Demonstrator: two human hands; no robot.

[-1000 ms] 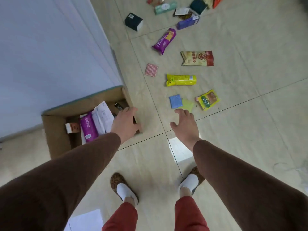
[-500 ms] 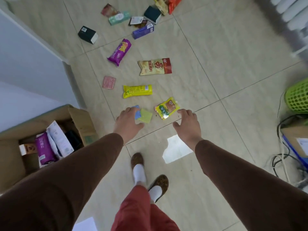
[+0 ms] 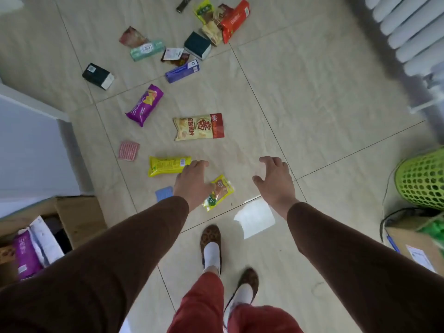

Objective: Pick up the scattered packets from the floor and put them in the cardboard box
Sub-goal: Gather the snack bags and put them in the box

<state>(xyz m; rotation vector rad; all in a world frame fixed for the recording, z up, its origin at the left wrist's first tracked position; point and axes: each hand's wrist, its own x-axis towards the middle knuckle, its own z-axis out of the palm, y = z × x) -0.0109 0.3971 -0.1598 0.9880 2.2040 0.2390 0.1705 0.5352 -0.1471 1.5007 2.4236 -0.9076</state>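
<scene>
Hands have moved forward: left hand (image 3: 192, 182) over the yellow packet (image 3: 168, 165), right hand (image 3: 276, 181) spread, both grips empty.

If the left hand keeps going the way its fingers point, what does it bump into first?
Probably the yellow packet: the left hand has its fingertips right at that packet's end. Height above the floor is hard to judge, so it may not be touching.

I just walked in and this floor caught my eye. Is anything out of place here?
Yes. Snack packets lie scattered over the floor tiles: a yellow packet, a purple packet, and a heap further off around a red packet. The cardboard box holds only a few. Nothing looks torn or spilled.
</scene>
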